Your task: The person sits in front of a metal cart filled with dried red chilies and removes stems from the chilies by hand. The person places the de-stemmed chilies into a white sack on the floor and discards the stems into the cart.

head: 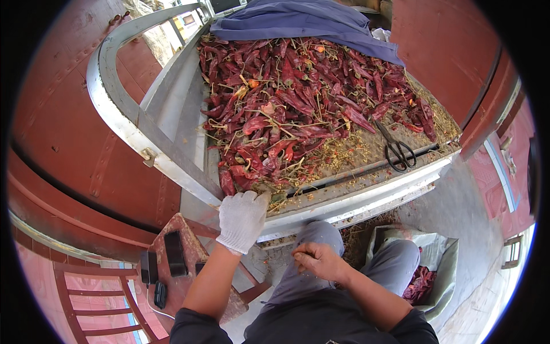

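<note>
My left hand [244, 219], in a white knitted glove, rests at the near left corner of a metal truck bed, beside a heap of dried red chili peppers [296, 99]. Its fingertips are hard to make out, and whether it holds anything does not show. Bare, my right hand [316, 260] is over my knee with its fingers curled; what is inside them is hidden. Black-handled scissors [400, 155] lie on the seed-strewn bed near its edge. Blue cloth [296, 19] covers the far part of the heap.
A curved metal rail [114, 101] borders the bed's left side. On a worn stool [202, 275] at lower left lie a phone [175, 253] and small black devices. A woven sack [444, 266] with red peppers stands by my right leg. At lower left is a red wooden chair [101, 312].
</note>
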{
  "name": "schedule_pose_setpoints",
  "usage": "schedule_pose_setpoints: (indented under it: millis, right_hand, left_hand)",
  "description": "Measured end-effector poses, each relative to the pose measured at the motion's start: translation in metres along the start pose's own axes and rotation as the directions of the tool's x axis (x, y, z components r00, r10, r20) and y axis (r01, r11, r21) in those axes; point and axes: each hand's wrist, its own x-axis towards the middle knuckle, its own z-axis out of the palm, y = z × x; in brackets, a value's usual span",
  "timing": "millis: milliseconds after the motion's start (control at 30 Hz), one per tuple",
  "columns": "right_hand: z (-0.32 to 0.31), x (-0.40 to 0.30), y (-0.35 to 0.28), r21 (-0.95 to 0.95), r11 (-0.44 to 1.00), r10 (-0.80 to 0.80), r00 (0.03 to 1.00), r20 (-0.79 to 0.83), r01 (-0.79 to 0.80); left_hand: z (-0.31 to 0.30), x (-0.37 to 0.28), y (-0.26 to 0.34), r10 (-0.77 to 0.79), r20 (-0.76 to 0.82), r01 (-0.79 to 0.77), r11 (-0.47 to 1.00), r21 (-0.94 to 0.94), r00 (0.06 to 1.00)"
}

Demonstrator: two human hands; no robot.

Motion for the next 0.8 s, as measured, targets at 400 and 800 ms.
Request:
schedule_pose_setpoints:
  millis: [400,800]
  right_hand:
    - [-0.022,0.002,-0.024,0.333,0.941,-0.011,0.991,-0.13,0.054]
    - [-0.047,-0.016,-0.071,-0.654,0.587,-0.327,0.879,0.347,0.477]
  left_hand:
    - [-0.023,-0.025,0.061,0.1,-0.119,-0.134,0.939,-0.318,0.988]
    - [-0.039,-0.03,0.063,0.452,0.191,-0.399,0.879,-0.262,0.871]
